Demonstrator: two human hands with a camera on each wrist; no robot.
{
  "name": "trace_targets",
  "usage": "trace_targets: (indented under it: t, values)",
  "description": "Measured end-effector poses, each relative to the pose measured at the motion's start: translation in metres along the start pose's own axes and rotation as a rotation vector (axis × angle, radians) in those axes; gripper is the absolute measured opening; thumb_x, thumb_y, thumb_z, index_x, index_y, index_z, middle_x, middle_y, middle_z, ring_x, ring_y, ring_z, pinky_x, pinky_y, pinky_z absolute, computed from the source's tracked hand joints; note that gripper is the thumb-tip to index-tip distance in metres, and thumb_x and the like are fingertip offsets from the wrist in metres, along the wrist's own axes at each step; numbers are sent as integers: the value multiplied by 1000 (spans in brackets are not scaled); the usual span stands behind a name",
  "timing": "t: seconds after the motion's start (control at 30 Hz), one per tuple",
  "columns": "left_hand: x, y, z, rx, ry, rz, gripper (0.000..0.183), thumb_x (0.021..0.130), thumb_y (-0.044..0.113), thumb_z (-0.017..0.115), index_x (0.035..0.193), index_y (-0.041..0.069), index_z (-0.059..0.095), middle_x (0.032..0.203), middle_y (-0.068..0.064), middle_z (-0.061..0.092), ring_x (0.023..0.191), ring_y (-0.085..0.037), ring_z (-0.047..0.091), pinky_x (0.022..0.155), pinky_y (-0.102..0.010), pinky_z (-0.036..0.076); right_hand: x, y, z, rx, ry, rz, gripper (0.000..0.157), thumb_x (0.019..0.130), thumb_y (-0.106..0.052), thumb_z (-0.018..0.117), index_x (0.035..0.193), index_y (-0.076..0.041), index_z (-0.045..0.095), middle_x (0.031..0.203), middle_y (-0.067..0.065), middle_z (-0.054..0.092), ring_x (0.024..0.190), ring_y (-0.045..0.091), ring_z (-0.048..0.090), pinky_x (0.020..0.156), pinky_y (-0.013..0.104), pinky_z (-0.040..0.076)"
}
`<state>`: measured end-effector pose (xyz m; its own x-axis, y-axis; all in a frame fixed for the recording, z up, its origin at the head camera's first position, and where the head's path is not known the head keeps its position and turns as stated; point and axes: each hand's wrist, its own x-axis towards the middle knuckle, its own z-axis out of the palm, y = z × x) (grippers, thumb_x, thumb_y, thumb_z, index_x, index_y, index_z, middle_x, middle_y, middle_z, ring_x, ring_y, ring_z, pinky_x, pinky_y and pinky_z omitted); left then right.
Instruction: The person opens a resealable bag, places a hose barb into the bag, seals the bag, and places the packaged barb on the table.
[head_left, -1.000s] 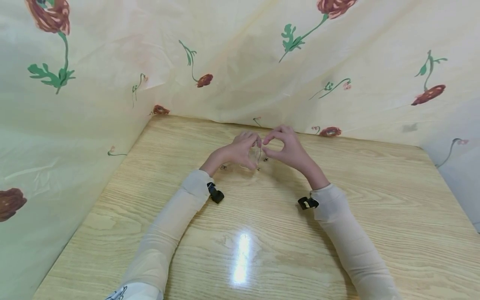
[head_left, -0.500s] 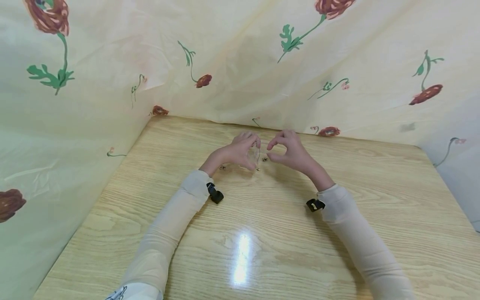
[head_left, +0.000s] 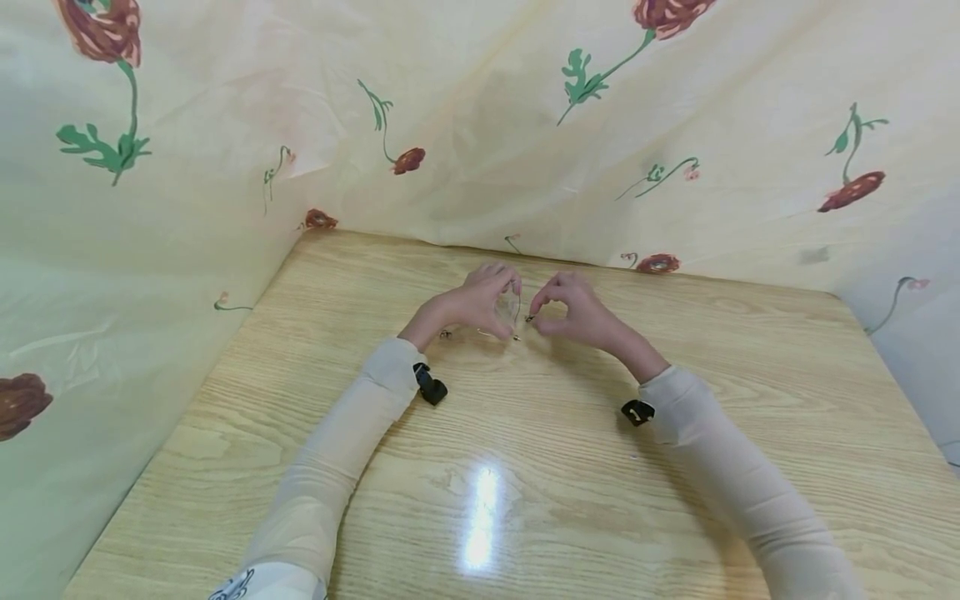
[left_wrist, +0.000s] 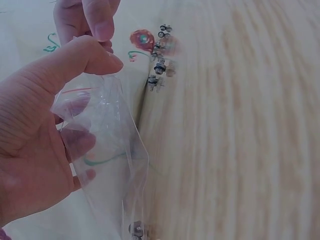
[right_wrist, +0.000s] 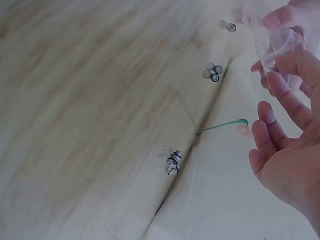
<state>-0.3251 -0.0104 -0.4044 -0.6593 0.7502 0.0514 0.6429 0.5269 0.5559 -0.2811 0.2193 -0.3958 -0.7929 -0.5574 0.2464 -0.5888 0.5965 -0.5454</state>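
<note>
My left hand (head_left: 480,304) holds a small clear zip bag (left_wrist: 110,135) with a red line near its mouth. Its thumb lies along the top of the bag, and the other fingers show through the plastic. Just right of the bag, my right hand (head_left: 577,312) has its thumb and index finger bent toward each other, the tips a little apart. In the head view these fingertips overlap a small dark metal part (head_left: 529,318) on the table. Similar shiny parts with dark rings (right_wrist: 172,162) show in the wrist views; one (left_wrist: 136,229) appears at the bag's lower end.
The wood-grain table (head_left: 525,467) meets a flowered cloth (head_left: 480,125) close behind the hands. More small metal parts lie left of the right hand, one (head_left: 446,334) beneath the left wrist and another (head_left: 516,337) below the bag.
My right hand has drawn away from the bag's mouth to the right, then come lower toward a small metal part. The left hand and the bag have stayed in place.
</note>
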Motion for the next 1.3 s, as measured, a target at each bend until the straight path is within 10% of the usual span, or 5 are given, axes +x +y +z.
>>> trace_targets:
  t: [1.3]
  values:
    - [-2,1,-3,-1,-16,-21,61,71,19,79,121,10,46,116,-11,44,108,-22,36,91,-34,29,6,-2,23,-137,-186,31,11,81,-16,80,91,-12,76,101,10,63,95,29,49,86,46,34]
